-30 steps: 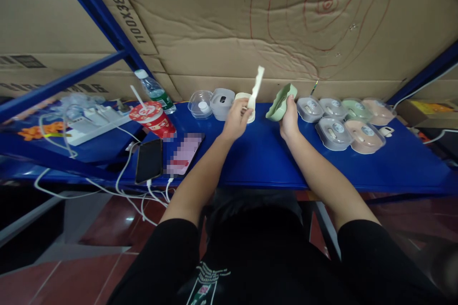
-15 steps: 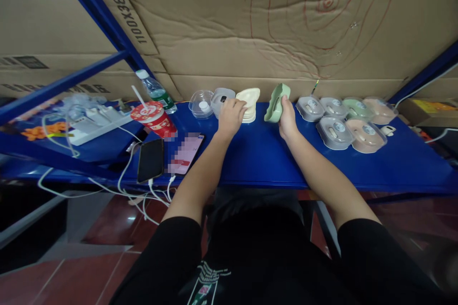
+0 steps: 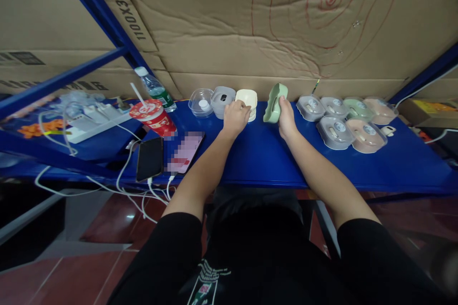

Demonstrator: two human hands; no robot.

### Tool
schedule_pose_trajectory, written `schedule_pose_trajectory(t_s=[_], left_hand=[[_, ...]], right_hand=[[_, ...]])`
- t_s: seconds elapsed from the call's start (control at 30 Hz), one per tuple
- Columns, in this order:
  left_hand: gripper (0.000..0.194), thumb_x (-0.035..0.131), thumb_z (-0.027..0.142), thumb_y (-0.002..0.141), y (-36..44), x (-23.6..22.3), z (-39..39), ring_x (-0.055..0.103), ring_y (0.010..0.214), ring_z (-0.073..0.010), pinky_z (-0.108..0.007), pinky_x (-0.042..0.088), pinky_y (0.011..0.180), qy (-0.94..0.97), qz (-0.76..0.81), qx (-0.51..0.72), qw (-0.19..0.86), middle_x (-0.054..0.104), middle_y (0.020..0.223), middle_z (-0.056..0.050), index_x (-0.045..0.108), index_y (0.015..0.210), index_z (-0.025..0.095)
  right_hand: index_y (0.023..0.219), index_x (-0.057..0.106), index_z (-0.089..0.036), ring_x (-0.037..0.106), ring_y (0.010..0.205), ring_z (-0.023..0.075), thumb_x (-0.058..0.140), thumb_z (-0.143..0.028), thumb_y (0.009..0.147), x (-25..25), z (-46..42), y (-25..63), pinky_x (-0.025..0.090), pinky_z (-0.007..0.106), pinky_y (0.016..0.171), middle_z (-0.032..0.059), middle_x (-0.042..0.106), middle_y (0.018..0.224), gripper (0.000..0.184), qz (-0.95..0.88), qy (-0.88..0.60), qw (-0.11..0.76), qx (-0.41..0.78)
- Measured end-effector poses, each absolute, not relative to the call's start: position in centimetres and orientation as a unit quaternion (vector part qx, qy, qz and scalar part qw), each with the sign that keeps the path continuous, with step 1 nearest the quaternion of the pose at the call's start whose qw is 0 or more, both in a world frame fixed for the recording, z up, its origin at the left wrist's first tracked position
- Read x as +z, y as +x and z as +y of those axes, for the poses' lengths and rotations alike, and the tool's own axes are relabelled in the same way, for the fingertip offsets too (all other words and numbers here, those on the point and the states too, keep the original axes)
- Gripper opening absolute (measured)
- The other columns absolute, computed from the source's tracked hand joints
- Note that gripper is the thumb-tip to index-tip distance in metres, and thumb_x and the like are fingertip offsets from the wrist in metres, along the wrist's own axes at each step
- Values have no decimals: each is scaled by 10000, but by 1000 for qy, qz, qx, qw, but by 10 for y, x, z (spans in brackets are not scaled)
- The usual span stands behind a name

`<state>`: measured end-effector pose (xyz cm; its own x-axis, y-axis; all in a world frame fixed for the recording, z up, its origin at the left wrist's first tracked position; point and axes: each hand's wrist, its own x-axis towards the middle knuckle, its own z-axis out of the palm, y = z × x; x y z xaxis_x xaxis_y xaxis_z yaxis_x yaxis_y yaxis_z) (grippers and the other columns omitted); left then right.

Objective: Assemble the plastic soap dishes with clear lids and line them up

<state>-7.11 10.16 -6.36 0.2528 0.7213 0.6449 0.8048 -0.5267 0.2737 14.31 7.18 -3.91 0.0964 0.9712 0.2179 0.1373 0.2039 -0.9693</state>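
Note:
My right hand (image 3: 286,116) grips a light green plastic box shell (image 3: 275,102), tipped up on its side with a recess showing. Over the front left of a stack of cream square dishes (image 3: 247,97) is my left hand (image 3: 236,116). Its fingers are curled and pressed together; what they pinch, if anything, is hidden. Left of it stand a grey box part with a dark slot (image 3: 223,97) and a clear lid (image 3: 201,101) with a white round piece.
Several lidded boxes (image 3: 335,132) in grey, green and pink sit on the right of the blue table (image 3: 265,162). On the left are a red cup with a straw (image 3: 153,116), a bottle (image 3: 157,90), two phones (image 3: 150,158) with cables and a power strip (image 3: 98,124). Cardboard (image 3: 214,19) stands behind.
My left hand has moved right and slightly down. The top cream dish, tilted up before, now lies level on the stack. My right hand and the green shell have barely moved.

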Motion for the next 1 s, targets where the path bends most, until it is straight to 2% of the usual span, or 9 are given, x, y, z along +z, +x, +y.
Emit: schedule_pose_trajectory(t_s=[0.1,0.17,0.27,0.4,0.57,0.67,0.73,0.87,1.0], left_hand=[[244,690,329,1020,-67,-60,93,682,1104,-330,-499,494,980,-789,-471,-391,48,713,1201,-141,811,1216,250],[309,641,404,1062,-61,-56,83,704,1136,-308,-474,527,1018,-803,-430,-410,36,715,1217,-136,787,1279,238],[392,599,484,1087,-51,-50,64,731,1141,-261,-405,580,1013,-836,-347,-425,1,743,1228,-127,772,1314,215],[378,501,437,1135,-37,-47,49,758,1090,-225,-394,617,984,-851,-296,-432,-42,786,1207,-119,768,1288,219],[386,412,409,1158,-37,-48,53,743,1115,-241,-427,609,1021,-829,-296,-472,-56,774,1152,-118,743,1243,228],[457,337,460,1172,-49,-48,61,717,1142,-256,-453,583,1063,-779,-327,-535,-20,727,1179,-131,723,1250,229],[484,317,496,1168,-61,-48,68,701,1141,-275,-489,562,1086,-747,-359,-560,10,690,1181,-145,712,1244,227],[433,460,560,1120,-91,-49,86,658,1209,-315,-532,522,1132,-694,-455,-556,53,641,1207,-174,692,1181,200],[361,576,545,1068,-117,-53,102,648,1212,-327,-528,531,1117,-664,-492,-559,67,626,1230,-187,671,1130,202]], right_hand=[[1646,432,-208,718,1295,342,123,-1020,882,-45,77,144,611,525,1037,196,685,1488,1157,-567,-502,543,363],[1713,333,-251,687,1362,325,58,-980,915,-48,81,143,601,521,1060,182,618,1583,1115,-571,-520,544,329],[1777,154,-299,619,1469,266,-41,-847,1002,-50,84,139,562,495,1124,157,494,1704,969,-565,-547,550,282],[1793,67,-326,562,1528,247,-55,-687,1084,-49,82,133,504,532,1193,141,484,1705,804,-562,-554,562,247],[1797,46,-391,528,1546,337,202,-769,1075,-42,74,137,473,624,1209,127,488,1698,830,-592,-574,528,204],[1805,79,-321,374,1650,344,271,-756,1075,-33,71,157,402,630,1263,161,356,1775,871,-618,-615,478,105],[1789,189,-217,271,1692,360,336,-711,1078,-26,71,178,338,635,1299,217,269,1804,878,-617,-650,443,29],[1692,397,-151,262,1674,437,531,-565,1026,-25,78,218,204,770,1295,269,305,1785,796,-560,-740,372,-21],[1645,457,-95,189,1681,502,612,-534,966,-42,87,232,110,868,1246,312,299,1783,824,-530,-787,316,-6]])
